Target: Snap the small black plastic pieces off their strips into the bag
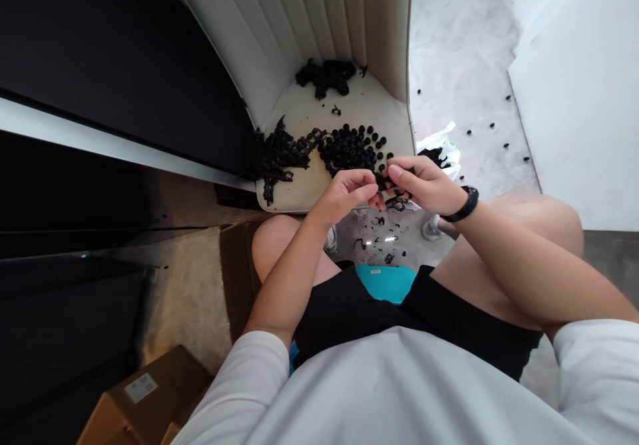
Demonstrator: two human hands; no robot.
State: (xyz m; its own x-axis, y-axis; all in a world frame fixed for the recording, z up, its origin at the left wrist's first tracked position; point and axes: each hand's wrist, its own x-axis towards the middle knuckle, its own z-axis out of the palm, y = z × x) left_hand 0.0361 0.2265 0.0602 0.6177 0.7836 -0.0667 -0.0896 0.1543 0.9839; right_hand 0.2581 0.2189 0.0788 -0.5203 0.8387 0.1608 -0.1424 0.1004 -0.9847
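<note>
Both hands meet over the front edge of a cream padded chair seat (pixel 304 189). My left hand (pixel 344 195) is closed, thumb pressed to fingers, at one end of a thin black piece (pixel 387 182). My right hand (pixel 422 180), with a black band on its wrist, pinches the same piece from the other side; its kind is not clear. Just beyond the fingers lies a pile of small round black parts (pixel 349 149), some with a hole. Left of the pile sits a tangle of black lattice-like scraps (pixel 282 152). A black clump (pixel 327 78) rests at the seat's back.
A white plastic bag (pixel 452 159) with black bits stands on the floor right of the chair. Black scraps (pixel 382 222) lie between my feet, and small black parts are scattered on the right floor. Cardboard boxes (pixel 150 392) stand lower left; a dark cabinet (pixel 124 52) borders the left.
</note>
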